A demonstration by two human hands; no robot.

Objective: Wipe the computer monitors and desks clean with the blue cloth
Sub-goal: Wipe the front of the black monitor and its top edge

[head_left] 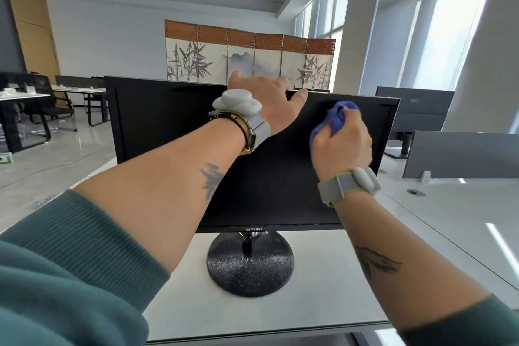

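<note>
The person wears a dark green top. The left sleeve (70, 261) has a cuff with thin ribbed lines, and it ends partway along the forearm. The right sleeve (463, 323) looks the same.

Each wrist has a grey cloth strap with a thin yellow-green edge. A pale grey rounded tracker sits on the left strap (237, 102), and another sits on the right strap (365, 180).

The left wrist also has a thin dark bracelet (244, 132) with a small gold part.

There is a dark tattoo on the left forearm (212, 178) and one on the right forearm (375, 261).

The left hand (266, 98) and right hand (345, 143) are bare.
</note>
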